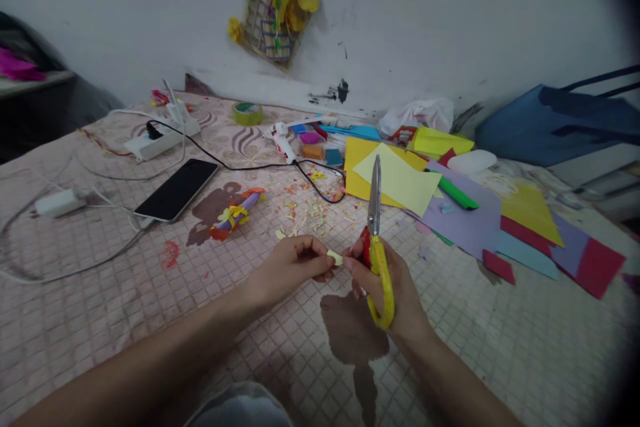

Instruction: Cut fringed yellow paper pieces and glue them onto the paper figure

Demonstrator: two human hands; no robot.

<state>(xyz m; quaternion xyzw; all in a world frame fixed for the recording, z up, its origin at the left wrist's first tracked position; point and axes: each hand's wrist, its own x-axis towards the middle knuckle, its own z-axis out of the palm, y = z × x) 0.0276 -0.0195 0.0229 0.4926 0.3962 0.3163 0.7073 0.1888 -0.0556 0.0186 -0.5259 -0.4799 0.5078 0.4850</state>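
Observation:
Between the fingertips of my left hand [304, 261] is a small piece of pale yellow paper [335, 257]. My right hand [387, 280] has a pair of scissors [376, 227] with yellow and red handles, blades together and pointing away from me. Its thumb and forefinger meet the right end of the same paper piece. Beyond my hands, tiny paper scraps [305, 213] are scattered over the table cover. Left of them lies a small rolled purple paper craft [239, 212] with yellow and orange bits.
A phone [177, 190] on a cable, a power strip [163, 137] and a charger [61, 203] occupy the left. A glue gun [284, 141] with a black cord and green-yellow tape [247, 113] sit further back. Coloured paper sheets [463, 210] and a green marker [457, 192] cover the right.

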